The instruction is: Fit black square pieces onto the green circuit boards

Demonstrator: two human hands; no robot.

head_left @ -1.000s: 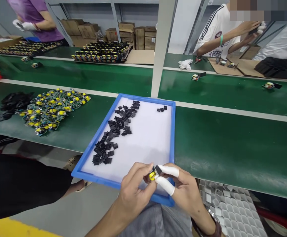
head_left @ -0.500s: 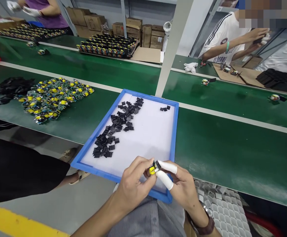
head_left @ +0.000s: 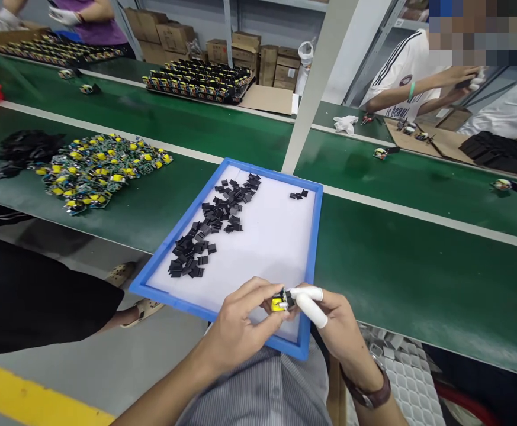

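Observation:
Between my two hands, over the near edge of a blue-rimmed tray (head_left: 318, 236), is a small circuit board with a yellow part (head_left: 278, 305). My left hand (head_left: 244, 322) pinches its left side between thumb and fingers. On its right side, my right hand (head_left: 333, 322), with white covers on thumb and index finger, grips a black piece (head_left: 289, 297) against the board. Many small black clips (head_left: 214, 216) lie along the tray's left side, and a few more black clips (head_left: 298, 194) lie at its far right corner.
Left of the tray lie a heap of yellow-topped boards (head_left: 102, 165) and black strips (head_left: 27, 148). Beyond, a belt (head_left: 187, 121) carries scattered assemblies. People work across it. A person's leg (head_left: 40, 296) is at left; white plastic cups (head_left: 404, 378) sit below right.
Both hands have shifted slightly right with the board, which has turned a little. The assemblies on the belt have moved right. The camera view has shifted slightly.

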